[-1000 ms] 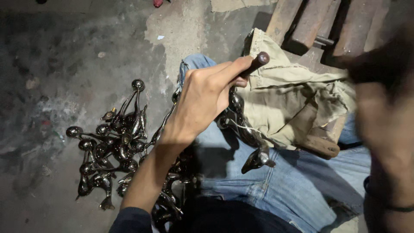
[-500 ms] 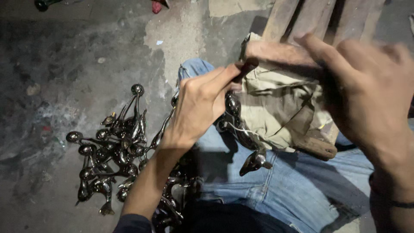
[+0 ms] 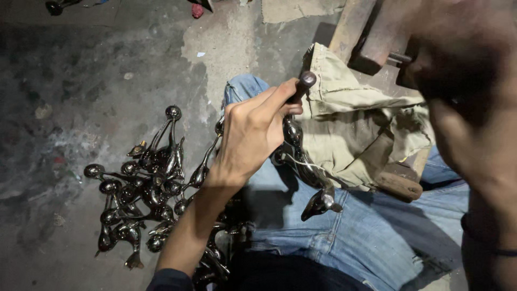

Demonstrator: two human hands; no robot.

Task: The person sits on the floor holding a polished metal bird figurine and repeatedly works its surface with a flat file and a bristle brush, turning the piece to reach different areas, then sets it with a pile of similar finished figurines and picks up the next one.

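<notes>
My left hand (image 3: 253, 132) grips a dark, shiny metal piece (image 3: 304, 161) by its rounded knob end, holding it against a khaki cloth (image 3: 350, 126) on my lap. The piece's flared foot points down toward my jeans. My right hand (image 3: 458, 70) is raised close to the camera at the upper right, blurred and in shadow, near a bolt on a wooden block (image 3: 377, 37). Whether it holds anything I cannot tell.
A pile of several similar dark metal pieces (image 3: 145, 183) lies on the stained concrete floor (image 3: 81, 81) to my left. My blue jeans (image 3: 350, 231) fill the lower right. A wooden handle (image 3: 398, 186) pokes out under the cloth.
My right hand has lifted off the cloth and drawn up toward the camera. My left hand keeps its grip on the metal piece, nearly in place.
</notes>
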